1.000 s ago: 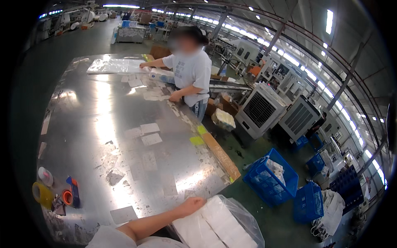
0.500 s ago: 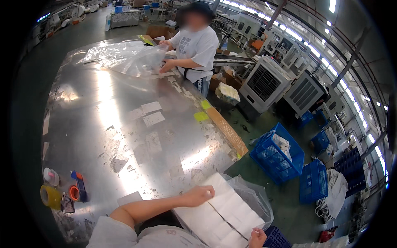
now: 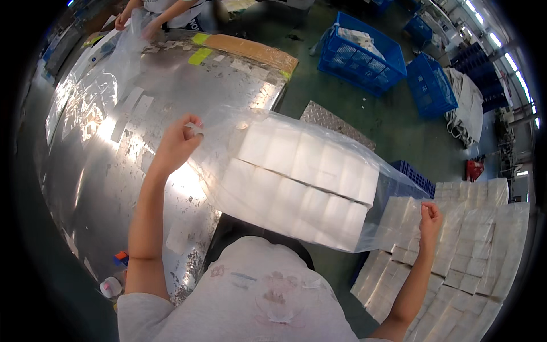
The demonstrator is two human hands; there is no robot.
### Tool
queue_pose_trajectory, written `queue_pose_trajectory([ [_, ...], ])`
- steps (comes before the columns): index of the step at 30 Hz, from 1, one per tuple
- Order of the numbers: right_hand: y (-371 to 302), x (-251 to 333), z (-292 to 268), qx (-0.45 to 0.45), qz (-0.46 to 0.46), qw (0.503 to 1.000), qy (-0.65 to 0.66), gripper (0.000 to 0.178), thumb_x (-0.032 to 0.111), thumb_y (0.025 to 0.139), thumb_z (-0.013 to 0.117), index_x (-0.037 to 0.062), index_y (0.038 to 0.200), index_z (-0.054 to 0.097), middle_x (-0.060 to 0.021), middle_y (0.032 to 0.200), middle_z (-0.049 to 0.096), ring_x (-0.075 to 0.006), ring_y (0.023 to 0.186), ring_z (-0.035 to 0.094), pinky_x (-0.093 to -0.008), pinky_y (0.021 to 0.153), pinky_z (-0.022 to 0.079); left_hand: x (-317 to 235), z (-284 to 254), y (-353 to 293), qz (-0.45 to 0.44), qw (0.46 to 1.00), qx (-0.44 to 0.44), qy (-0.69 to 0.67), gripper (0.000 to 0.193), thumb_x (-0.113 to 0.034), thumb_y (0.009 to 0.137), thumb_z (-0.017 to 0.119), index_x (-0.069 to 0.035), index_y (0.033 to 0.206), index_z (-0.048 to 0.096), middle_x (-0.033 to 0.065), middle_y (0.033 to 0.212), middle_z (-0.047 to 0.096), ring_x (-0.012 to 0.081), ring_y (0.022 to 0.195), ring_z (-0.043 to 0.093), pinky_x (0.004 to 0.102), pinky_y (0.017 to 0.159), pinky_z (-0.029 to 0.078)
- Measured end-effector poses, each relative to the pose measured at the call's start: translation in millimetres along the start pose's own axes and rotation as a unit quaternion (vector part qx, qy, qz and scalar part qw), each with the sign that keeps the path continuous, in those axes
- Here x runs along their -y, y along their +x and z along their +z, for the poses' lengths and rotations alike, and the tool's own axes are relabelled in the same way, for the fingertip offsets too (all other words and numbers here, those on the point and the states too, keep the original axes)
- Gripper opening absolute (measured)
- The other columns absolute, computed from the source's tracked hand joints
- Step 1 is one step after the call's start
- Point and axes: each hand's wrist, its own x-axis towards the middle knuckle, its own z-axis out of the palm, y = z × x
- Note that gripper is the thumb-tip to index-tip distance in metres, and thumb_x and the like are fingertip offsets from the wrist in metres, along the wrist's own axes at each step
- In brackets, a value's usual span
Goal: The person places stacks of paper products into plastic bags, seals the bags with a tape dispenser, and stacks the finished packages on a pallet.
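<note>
A clear plastic bag [image 3: 228,122] stretches between my two hands, lying partly over the metal table's edge. Inside it are two rows of soft white paper rolls [image 3: 310,162], packed side by side. My left hand [image 3: 181,141] pinches the bag's left end above the tabletop, fingers closed. At the far right end, my right hand [image 3: 430,221] is closed on the bag's film, in front of the stacked white packs. The rolls lie between the hands, touched by neither.
The metal table [image 3: 162,91] spans the left. Past its far edge stand two blue crates [image 3: 364,65]. Wrapped white packs [image 3: 456,251] are stacked at right. A co-worker's hands [image 3: 137,23] handle clear film at the far left. An orange-and-blue tape dispenser [image 3: 121,258] sits near my left elbow.
My view has swung down and right. My left hand has moved off the white rolls to the bag's left end, while my right hand has reached out to the right, pulling the bag lengthwise.
</note>
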Motion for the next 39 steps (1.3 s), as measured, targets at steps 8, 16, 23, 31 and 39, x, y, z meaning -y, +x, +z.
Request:
queue_pose_trajectory([
  [8,-18,-28,-22,0.122,0.186,0.932,0.287,0.015,0.014,0.087,0.053,0.0050,0.098,0.059,0.0001,0.063,0.054,-0.0074,0.051,0.048,-0.0199,0.042,0.035,26,-10,20,-0.065,0.995,-0.047,-0.054,0.005,-0.003,0.077,0.052,-0.003,0.082,0.052,-0.0037,0.047,0.040,0.0059,0.034,0.033,0.0237,0.034,0.024],
  [16,-17,-51,44,-0.090,0.201,0.898,0.381,0.024,0.008,0.091,0.045,-0.0014,0.112,0.049,-0.0141,0.093,0.062,-0.0229,0.080,0.065,-0.0283,0.067,0.055,46,-11,30,-0.046,0.990,-0.124,-0.038,0.016,-0.003,0.079,0.053,0.000,0.094,0.053,0.0017,0.055,0.048,0.0092,0.044,0.043,0.0244,0.042,0.032],
  [23,-37,-41,51,-0.122,0.170,0.903,0.375,0.028,0.007,0.092,0.042,-0.0025,0.119,0.044,-0.0199,0.104,0.058,-0.0259,0.094,0.062,-0.0299,0.075,0.053,-71,57,-90,0.379,0.861,0.338,-0.032,0.025,-0.011,0.078,0.061,0.001,0.100,0.057,0.0145,0.094,0.060,0.0278,0.089,0.059,0.0381,0.079,0.046],
  [31,-93,43,104,-0.145,-0.198,0.954,0.173,0.035,0.009,0.091,0.046,-0.0024,0.124,0.040,-0.0216,0.112,0.055,-0.0280,0.104,0.055,-0.0398,0.087,0.046,-3,180,-49,0.412,0.838,0.218,0.283,0.064,-0.043,0.083,0.055,-0.007,0.132,0.038,0.0115,0.142,0.029,0.0278,0.133,0.023,0.0451,0.108,0.017],
  [39,-96,29,170,0.146,-0.392,0.856,-0.302,0.052,0.027,0.080,0.060,0.0028,0.124,0.045,-0.0167,0.132,0.043,-0.0310,0.126,0.035,-0.0467,0.102,0.027,-12,189,-40,0.386,0.841,0.200,0.321,0.065,-0.044,0.084,0.051,-0.008,0.135,0.034,0.0101,0.143,0.028,0.0262,0.134,0.021,0.0452,0.109,0.013],
])
